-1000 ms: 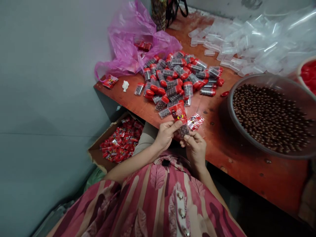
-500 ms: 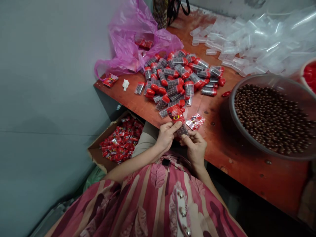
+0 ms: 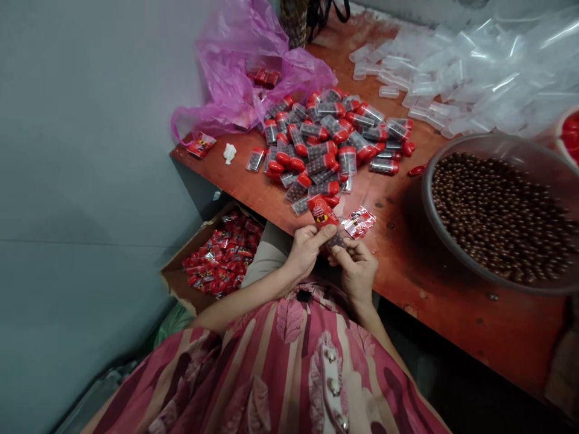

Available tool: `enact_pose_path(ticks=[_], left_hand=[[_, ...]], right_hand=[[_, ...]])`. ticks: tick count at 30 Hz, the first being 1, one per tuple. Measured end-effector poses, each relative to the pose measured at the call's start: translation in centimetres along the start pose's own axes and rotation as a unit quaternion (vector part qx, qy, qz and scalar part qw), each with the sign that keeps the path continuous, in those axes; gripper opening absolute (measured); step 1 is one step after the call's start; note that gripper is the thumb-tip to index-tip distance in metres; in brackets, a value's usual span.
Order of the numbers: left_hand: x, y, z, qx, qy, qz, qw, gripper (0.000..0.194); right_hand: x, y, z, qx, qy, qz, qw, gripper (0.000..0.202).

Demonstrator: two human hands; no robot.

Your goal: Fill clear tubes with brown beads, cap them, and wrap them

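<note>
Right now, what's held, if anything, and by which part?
A red packet: left hand pinches its middle, right hand the near end, where dark beads show.

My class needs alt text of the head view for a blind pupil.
A left hand and a right hand hold a red wrapper and a tube of dark balls at a red table. Beyond lie red-capped tubes; at right, a bowl of brown balls.

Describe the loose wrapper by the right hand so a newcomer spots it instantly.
On the orange-red table, find the heap of red-capped tubes. Between it and the right hand lies the wrapper. It's shiny, red and whitish, and flat, unlike the rounded tubes.
</note>
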State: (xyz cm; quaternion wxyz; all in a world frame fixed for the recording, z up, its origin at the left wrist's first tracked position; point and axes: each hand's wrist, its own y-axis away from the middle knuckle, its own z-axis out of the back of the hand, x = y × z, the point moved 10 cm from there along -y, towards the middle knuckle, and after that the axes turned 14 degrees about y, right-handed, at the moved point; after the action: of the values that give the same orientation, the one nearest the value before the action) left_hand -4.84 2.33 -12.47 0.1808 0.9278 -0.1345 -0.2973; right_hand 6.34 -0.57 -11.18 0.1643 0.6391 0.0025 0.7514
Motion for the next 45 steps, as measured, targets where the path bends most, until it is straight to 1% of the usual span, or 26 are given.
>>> enact_pose_path(ticks=[3, 6, 9, 11, 13, 15, 17, 19, 21, 22, 24, 27, 29, 31, 33, 35, 37, 39, 41, 43, 45], left_hand=[[-0.5, -0.3, 0.1, -0.01, 0.032, -0.026, 0.999, 0.034], [-0.4, -0.3, -0.3, 0.001, 0.052, -0.019, 0.998, 0.034], [-0.1, 0.1, -0.9, 0.018, 0.028, 0.005, 0.999, 0.034], [0.0, 0.4, -0.6, 0.011, -0.001, 0.01, 1.0, 0.034], [-0.2, 0.4, -0.1, -0.004, -0.022, -0.002, 1.0, 0.034], [-0.6, 0.3, 0.3, -0.013, -0.016, -0.025, 0.999, 0.033], [-0.7, 0.1, 0.3, -0.012, 0.019, -0.029, 0.999, 0.034], [-0.3, -0.2, 0.0, -0.003, 0.057, -0.009, 0.998, 0.036], [0.1, -0.3, -0.3, 0.002, 0.075, 0.011, 0.997, 0.038], [0.2, -0.3, -0.4, 0.001, 0.077, 0.012, 0.997, 0.038], [0.3, -0.2, -0.1, -0.01, 0.067, -0.006, 0.998, 0.035], [0.8, 0.4, 0.5, -0.031, 0.023, -0.024, 0.999, 0.034], [1.1, 0.8, 0.9, -0.039, -0.003, -0.028, 0.999, 0.037], [1.2, 1.0, 0.9, -0.034, -0.004, -0.025, 0.999, 0.04], [1.0, 1.0, 0.6, -0.022, 0.016, -0.019, 0.999, 0.041], [0.4, 0.8, 0.6, -0.025, 0.041, -0.025, 0.999, 0.041], [-0.1, 0.4, 0.8, -0.034, 0.058, -0.037, 0.997, 0.039], [0.0, 0.1, 0.8, -0.036, 0.062, -0.037, 0.997, 0.035], [0.3, 0.0, 1.0, -0.041, 0.055, -0.032, 0.997, 0.033], [0.5, 0.1, 1.3, -0.052, 0.042, -0.033, 0.997, 0.032], [0.5, 0.2, 1.3, -0.055, 0.034, -0.032, 0.997, 0.031]], right_hand=[[0.6, 0.1, 0.3, -0.02, 0.033, 0.033, 0.999, 0.018], [0.9, 0.4, 0.1, -0.018, 0.035, 0.052, 0.998, 0.015], [0.3, 0.6, -0.2, -0.006, 0.003, 0.03, 1.0, 0.015], [-0.2, 0.6, -0.3, 0.0, -0.018, 0.008, 1.0, 0.015], [-0.6, 0.6, -0.5, 0.01, -0.03, -0.013, 0.999, 0.015], [-0.7, 0.4, -0.3, 0.009, -0.016, -0.016, 1.0, 0.017], [-0.1, 0.3, 0.1, -0.01, 0.034, 0.014, 0.999, 0.018], [0.9, 0.4, 0.4, -0.031, 0.094, 0.058, 0.993, 0.017], [1.4, 0.6, 0.3, -0.037, 0.121, 0.084, 0.988, 0.016], [1.3, 0.7, 0.2, -0.033, 0.114, 0.08, 0.99, 0.015], [0.5, 0.8, -0.2, -0.017, 0.073, 0.046, 0.996, 0.016], [-0.7, 0.5, -0.7, 0.009, 0.0, -0.014, 1.0, 0.016], [-1.2, 0.2, -0.9, 0.019, -0.046, -0.038, 0.998, 0.016], [-1.7, -0.2, -1.1, 0.027, -0.086, -0.063, 0.994, 0.017], [-2.1, -0.3, -1.2, 0.031, -0.098, -0.076, 0.992, 0.017], [-2.0, -0.3, -1.0, 0.026, -0.068, -0.067, 0.995, 0.018], [-1.3, 0.0, -0.7, 0.011, -0.014, -0.032, 0.999, 0.018], [-0.4, 0.3, -0.3, -0.016, 0.04, 0.015, 0.999, 0.018], [0.3, 0.6, 0.0, -0.038, 0.069, 0.044, 0.996, 0.018], [0.1, 0.7, -0.1, -0.032, 0.065, 0.034, 0.997, 0.018], [-0.3, 0.6, -0.4, -0.014, 0.048, 0.012, 0.999, 0.018]])
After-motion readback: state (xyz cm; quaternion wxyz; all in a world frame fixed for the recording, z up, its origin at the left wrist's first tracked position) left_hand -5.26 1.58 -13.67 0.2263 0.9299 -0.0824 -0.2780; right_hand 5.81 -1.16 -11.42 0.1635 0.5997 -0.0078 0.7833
